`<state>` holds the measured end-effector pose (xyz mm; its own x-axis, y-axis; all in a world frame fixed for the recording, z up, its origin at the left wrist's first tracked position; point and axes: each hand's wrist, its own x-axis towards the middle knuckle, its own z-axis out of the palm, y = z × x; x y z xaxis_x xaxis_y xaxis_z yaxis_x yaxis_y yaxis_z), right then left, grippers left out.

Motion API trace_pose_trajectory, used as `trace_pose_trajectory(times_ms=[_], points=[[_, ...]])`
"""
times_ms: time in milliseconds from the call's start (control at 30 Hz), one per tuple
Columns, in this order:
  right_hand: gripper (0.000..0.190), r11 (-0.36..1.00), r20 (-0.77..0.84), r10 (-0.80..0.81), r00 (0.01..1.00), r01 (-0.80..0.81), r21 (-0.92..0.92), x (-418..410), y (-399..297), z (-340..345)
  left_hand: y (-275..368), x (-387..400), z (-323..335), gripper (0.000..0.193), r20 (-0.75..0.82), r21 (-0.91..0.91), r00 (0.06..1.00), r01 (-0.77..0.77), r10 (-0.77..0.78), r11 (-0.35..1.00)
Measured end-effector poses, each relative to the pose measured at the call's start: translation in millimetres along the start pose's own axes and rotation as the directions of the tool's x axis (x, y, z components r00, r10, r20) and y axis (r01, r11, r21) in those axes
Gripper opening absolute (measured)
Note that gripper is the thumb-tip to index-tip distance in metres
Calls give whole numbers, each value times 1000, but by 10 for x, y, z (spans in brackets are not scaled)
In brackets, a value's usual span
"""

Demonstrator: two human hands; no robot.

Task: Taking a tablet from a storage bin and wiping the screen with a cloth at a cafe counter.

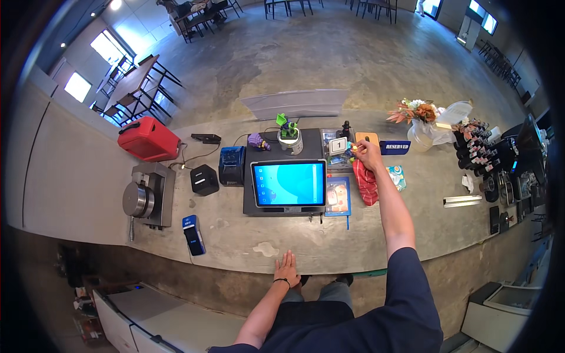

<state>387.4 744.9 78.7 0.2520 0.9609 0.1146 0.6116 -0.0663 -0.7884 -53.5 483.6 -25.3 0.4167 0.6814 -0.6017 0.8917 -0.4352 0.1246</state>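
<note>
My left hand (288,270) rests flat on the front edge of the concrete counter (229,238), palm down and holding nothing. Reaching forward, my right hand (369,155) has its fingertips pinched on a small yellow toy figure (354,148), beside a white number card (338,146). A clear tray (329,162) lies under the card. Just below my right hand is a red checked cloth (365,183). A tablet (289,183) on a stand, its screen lit, sits left of a blue-edged pouch (338,196). Behind the hand is a wooden board (367,137).
On the left stand a red case (149,139), a metal waffle maker (141,200), a black box (204,180), a blue printer (232,166) and a card terminal (194,235). Rightward are a reserved sign (395,148), a tissue pack (397,177), flowers (421,111) and several bottles (476,150).
</note>
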Motion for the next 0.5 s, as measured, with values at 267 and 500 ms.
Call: trace_pose_trajectory(times_ms=[267,500], points=[[20,999,22,-31,999,30,19,-19,37,6,29,-12,-17,91,-4,4,1000,-1,1,1000],[17,986,-217,78,973,-107,-125,-272,-124,-187,33,6,0,91,-5,-9,1000,-18,18,1000]])
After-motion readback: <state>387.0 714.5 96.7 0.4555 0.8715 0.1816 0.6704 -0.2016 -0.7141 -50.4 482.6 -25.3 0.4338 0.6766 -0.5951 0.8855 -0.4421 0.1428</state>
